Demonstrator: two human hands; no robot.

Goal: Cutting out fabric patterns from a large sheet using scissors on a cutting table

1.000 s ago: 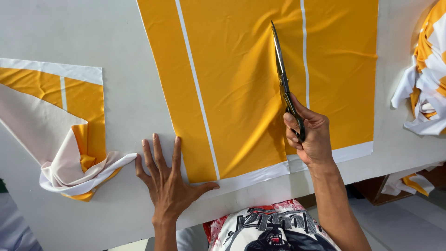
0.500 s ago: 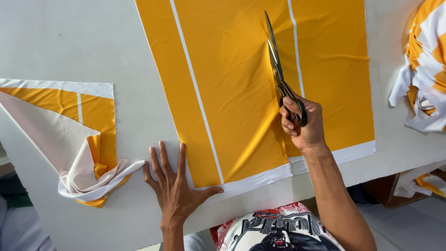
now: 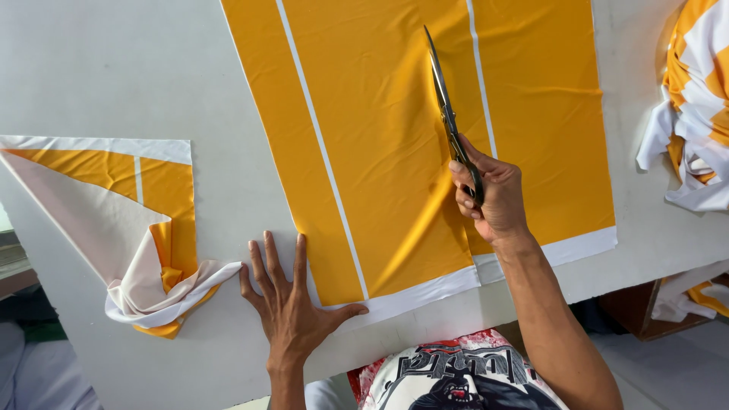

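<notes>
The right hand (image 3: 490,193) closes around the handles of the scissors (image 3: 448,114), so the finger loops are hidden inside the grip and only the blades show above it. Whether the lower blade runs under the yellow cloth (image 3: 402,144) or lies on top cannot be told. That cloth runs out past the top edge, well above the grip. To the right of the grip, the heap of striped cloth (image 3: 695,121) is cut off by the right edge. Far to the left, the folded piece (image 3: 144,228) is clipped at the left edge. The left hand (image 3: 292,307) covers the cloth's near corner.
</notes>
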